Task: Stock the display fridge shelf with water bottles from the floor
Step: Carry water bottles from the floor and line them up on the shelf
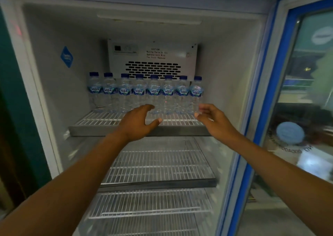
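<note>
The top wire shelf (100,117) carries eight water bottles (154,93) upright in one row along the back, touching side by side.

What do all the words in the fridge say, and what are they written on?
"AQUA": on the label of each of the eight bottles on the top shelf.
"CAUTION! Moving Parts Do ... Operate Unit With The Cover Removed": on the grey panel at the back; the end of the second line is blurred.
Blue sticker on the left wall: too blurred to read.
Door logos and lettering: too blurred to read.
</note>
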A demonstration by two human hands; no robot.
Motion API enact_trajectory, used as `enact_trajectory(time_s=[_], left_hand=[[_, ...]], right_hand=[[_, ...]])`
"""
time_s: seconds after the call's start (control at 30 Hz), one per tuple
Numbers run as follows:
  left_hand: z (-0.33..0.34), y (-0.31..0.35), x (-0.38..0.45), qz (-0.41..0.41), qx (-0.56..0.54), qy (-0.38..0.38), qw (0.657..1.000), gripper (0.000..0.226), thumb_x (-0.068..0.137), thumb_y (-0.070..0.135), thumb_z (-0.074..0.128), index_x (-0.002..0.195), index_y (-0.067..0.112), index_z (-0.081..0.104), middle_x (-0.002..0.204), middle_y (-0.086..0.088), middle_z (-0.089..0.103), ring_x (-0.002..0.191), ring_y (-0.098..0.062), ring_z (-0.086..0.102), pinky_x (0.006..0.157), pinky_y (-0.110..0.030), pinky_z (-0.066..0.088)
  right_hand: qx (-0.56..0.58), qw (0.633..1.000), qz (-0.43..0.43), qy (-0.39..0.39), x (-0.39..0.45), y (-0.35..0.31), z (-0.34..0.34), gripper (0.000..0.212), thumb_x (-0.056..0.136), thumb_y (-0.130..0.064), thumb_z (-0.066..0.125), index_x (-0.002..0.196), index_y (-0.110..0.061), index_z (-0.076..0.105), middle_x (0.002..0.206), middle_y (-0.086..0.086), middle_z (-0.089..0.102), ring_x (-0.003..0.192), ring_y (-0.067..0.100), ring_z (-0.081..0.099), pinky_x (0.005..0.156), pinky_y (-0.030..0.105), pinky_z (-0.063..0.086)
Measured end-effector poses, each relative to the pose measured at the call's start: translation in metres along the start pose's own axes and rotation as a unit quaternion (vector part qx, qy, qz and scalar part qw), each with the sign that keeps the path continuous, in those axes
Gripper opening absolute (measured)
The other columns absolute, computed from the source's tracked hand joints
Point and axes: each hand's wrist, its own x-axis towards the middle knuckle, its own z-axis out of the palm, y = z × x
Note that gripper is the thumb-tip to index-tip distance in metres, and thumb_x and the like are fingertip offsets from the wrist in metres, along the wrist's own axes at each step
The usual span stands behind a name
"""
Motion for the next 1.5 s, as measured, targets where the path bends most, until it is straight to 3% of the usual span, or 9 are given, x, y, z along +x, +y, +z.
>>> enact_trajectory(time_s=[0.27,0.33,0.5,0.63,0.8,0.97,1.07,1.23,1.5], left_hand=[[-0.009,0.019,-0.116,0.039,-0.036,0.08,0.995,0.06,0.089,0.057,0.054,0.138,0.024,0.043,0.137,0.003,0.052,0.123,-0.014,0.049,0.101,-0.03,0.039],[-0.007,0.019,-0.163,0.003,-0.039,0.071,0.997,0.063,0.086,0.063,0.051,0.137,0.027,0.043,0.136,0.004,0.053,0.123,-0.013,0.049,0.101,-0.031,0.041],[0.005,0.025,-0.31,-0.11,-0.051,0.047,0.992,0.056,0.087,0.057,0.056,0.135,0.034,0.041,0.131,0.014,0.05,0.118,-0.003,0.049,0.099,-0.027,0.041],[0.018,0.045,-0.438,-0.224,-0.021,0.038,0.974,0.073,0.08,0.074,0.043,0.133,0.024,0.048,0.122,0.013,0.053,0.109,0.0,0.05,0.093,-0.022,0.042],[0.038,0.091,-0.599,-0.374,0.003,0.018,0.927,0.082,0.075,0.082,0.039,0.132,0.024,0.048,0.128,0.003,0.057,0.118,-0.016,0.055,0.101,-0.031,0.043],[0.051,0.147,-0.736,-0.521,-0.011,0.011,0.853,0.083,0.073,0.085,0.036,0.131,0.027,0.048,0.13,0.004,0.057,0.119,-0.015,0.055,0.1,-0.036,0.045],[0.069,0.169,-0.8,-0.579,-0.038,-0.018,0.814,0.081,0.072,0.087,0.034,0.13,0.032,0.047,0.131,0.009,0.056,0.12,-0.014,0.054,0.099,-0.036,0.045],[0.116,0.174,-0.865,-0.645,-0.092,-0.045,0.757,0.071,0.078,0.073,0.048,0.132,0.028,0.046,0.133,0.007,0.055,0.12,-0.013,0.053,0.098,-0.031,0.044],[0.258,0.112,-0.948,-0.698,-0.189,-0.039,0.69,0.063,0.083,0.05,0.064,0.136,0.02,0.044,0.135,0.003,0.052,0.124,-0.013,0.048,0.101,-0.03,0.042]], right_hand=[[0.026,0.998,-0.062,0.012,-0.082,-0.002,0.02,0.031,0.091,-0.025,0.062,0.12,-0.024,0.054,0.12,-0.011,0.058,0.114,0.004,0.053,0.094,0.015,0.042],[0.04,0.998,-0.055,-0.012,-0.104,0.001,0.032,0.031,0.09,-0.027,0.063,0.12,-0.024,0.055,0.119,-0.014,0.058,0.114,0.001,0.054,0.096,0.019,0.043],[0.054,0.989,-0.072,-0.115,-0.185,0.012,0.071,0.032,0.089,-0.026,0.064,0.119,-0.024,0.054,0.12,-0.016,0.057,0.114,-0.002,0.053,0.092,0.009,0.041],[0.073,0.969,-0.068,-0.228,-0.271,0.032,0.106,0.034,0.09,-0.031,0.062,0.121,-0.02,0.055,0.123,-0.009,0.058,0.116,0.002,0.053,0.096,0.012,0.041],[0.072,0.936,-0.04,-0.342,-0.385,0.061,0.143,0.033,0.088,-0.026,0.066,0.119,-0.019,0.056,0.118,-0.011,0.058,0.109,-0.006,0.052,0.089,0.005,0.038],[0.052,0.893,0.018,-0.447,-0.502,0.086,0.167,0.04,0.087,-0.03,0.068,0.122,-0.017,0.055,0.124,-0.005,0.058,0.114,0.005,0.053,0.096,0.015,0.04],[0.026,0.862,0.048,-0.504,-0.562,0.1,0.178,0.042,0.085,-0.036,0.068,0.123,-0.023,0.053,0.125,-0.007,0.057,0.118,0.005,0.052,0.092,0.011,0.038],[-0.036,0.821,0.098,-0.561,-0.636,0.133,0.204,0.048,0.085,-0.034,0.068,0.128,-0.023,0.049,0.128,-0.01,0.052,0.119,0.003,0.047,0.09,0.007,0.032],[-0.094,0.791,0.159,-0.583,-0.74,0.262,0.305,0.052,0.082,-0.031,0.072,0.126,-0.029,0.045,0.127,-0.01,0.05,0.123,0.007,0.046,0.098,0.024,0.039]])
